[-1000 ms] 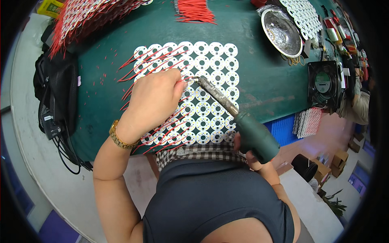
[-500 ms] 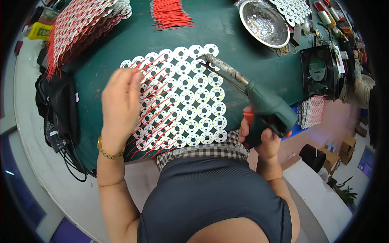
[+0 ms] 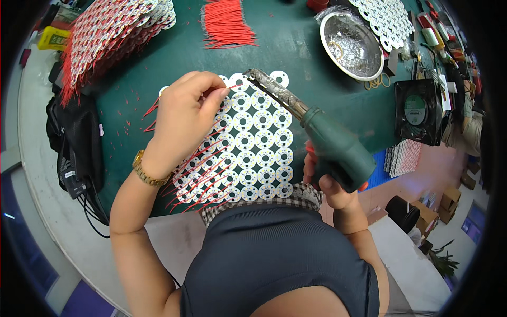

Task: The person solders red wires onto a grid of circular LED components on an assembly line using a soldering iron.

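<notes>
Right hand (image 3: 328, 179) at 4 o'clock, clenched on the grip of a green soldering gun (image 3: 332, 145); the barrel slants up to 11 o'clock, its tip just above the top row of the board panel (image 3: 248, 142). Panel – a sheet of round white discs – lies flat on the green mat (image 3: 158, 63) at centre, its near edge against the person's checked hem. Left hand (image 3: 182, 119) rests over the panel's left side, fingers pinched on a thin red wire (image 3: 222, 90) near the gun tip; gold bracelet (image 3: 148, 170) at the wrist. Red wires fan off the panel's left edge. Farther out: loose wire bundle (image 3: 227, 24) at 12 o'clock, stack of wired panels (image 3: 111, 31) at 10 o'clock, metal bowl (image 3: 351, 45) at 1 o'clock, black fan (image 3: 418, 112) at 3 o'clock.
</notes>
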A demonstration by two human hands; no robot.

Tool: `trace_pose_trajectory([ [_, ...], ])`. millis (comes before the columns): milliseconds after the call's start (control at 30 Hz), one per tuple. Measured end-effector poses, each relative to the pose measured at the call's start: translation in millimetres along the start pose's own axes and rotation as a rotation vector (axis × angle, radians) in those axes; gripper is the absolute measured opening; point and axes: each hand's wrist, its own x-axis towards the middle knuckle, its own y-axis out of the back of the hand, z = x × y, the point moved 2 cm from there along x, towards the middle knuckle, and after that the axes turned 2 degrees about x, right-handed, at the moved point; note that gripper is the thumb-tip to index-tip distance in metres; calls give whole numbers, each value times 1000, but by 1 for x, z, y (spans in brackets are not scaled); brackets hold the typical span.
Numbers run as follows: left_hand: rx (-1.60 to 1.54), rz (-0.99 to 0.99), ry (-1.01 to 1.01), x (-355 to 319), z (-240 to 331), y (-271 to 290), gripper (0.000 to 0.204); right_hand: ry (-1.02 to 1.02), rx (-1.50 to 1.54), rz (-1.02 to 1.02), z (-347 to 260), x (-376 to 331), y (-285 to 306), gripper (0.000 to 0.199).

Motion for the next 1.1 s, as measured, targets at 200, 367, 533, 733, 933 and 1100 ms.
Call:
trace_pose_trajectory([
  [200, 75, 7, 147, 5, -15, -13, 9, 206, -115, -27, -6, 17, -2, 73],
  [367, 57, 16, 197, 6, -18, -15, 9, 175, -122, -72, -16, 23, -4, 33],
  [533, 99, 83, 141, 4, -16, -17, 9, 146, -166, -57, -19, 24, -8, 43],
  [733, 89, 111, 117, 2, -18, -20, 10, 236, -304, -121, -15, 23, -5, 41],
  [933, 87, 128, 123, 2, -18, -19, 9, 158, -277, -58, -18, 18, -9, 40],
  [1100, 83, 134, 109, 2, -19, -21, 7, 99, -316, -33, -18, 16, -8, 46],
])
